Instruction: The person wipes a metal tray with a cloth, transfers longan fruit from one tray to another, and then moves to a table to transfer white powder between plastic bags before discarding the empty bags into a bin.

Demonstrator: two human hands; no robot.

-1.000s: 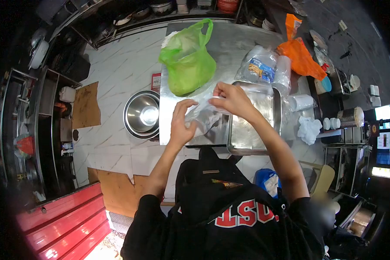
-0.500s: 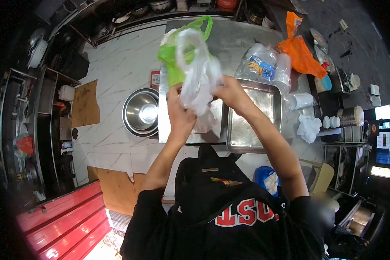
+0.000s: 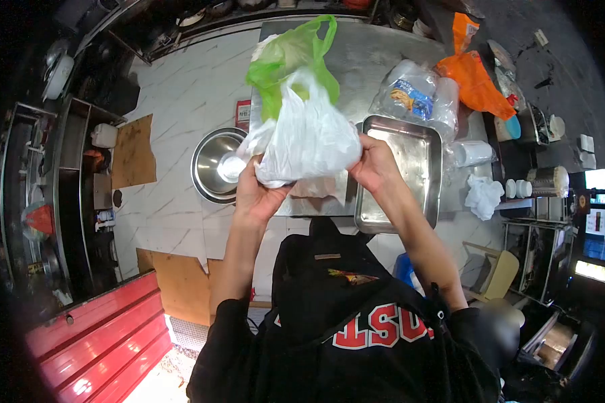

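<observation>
A filled white plastic bag (image 3: 309, 138) is held up between both hands over the near part of the steel table. Its handles stick up toward the far side, and its contents cannot be made out. My left hand (image 3: 257, 195) grips the lower left of the bag, its fingers partly hidden beneath. On the other side, my right hand (image 3: 376, 164) is closed on the bag's right edge. Behind the white bag lies a green plastic bag (image 3: 289, 60). The steel tray (image 3: 400, 174) sits just right of my right hand.
Nested steel bowls (image 3: 212, 168) stand left of the table (image 3: 363, 50). Clear-wrapped plastic containers (image 3: 410, 94), an orange bag (image 3: 474, 84) and a crumpled white bag (image 3: 484, 197) lie to the right. A yellow chair (image 3: 501, 275) stands at the lower right.
The white bag, earlier bunched and blurred, now hangs spread out and full between my hands. My right hand has moved right and down, and my left hand has moved slightly left and down.
</observation>
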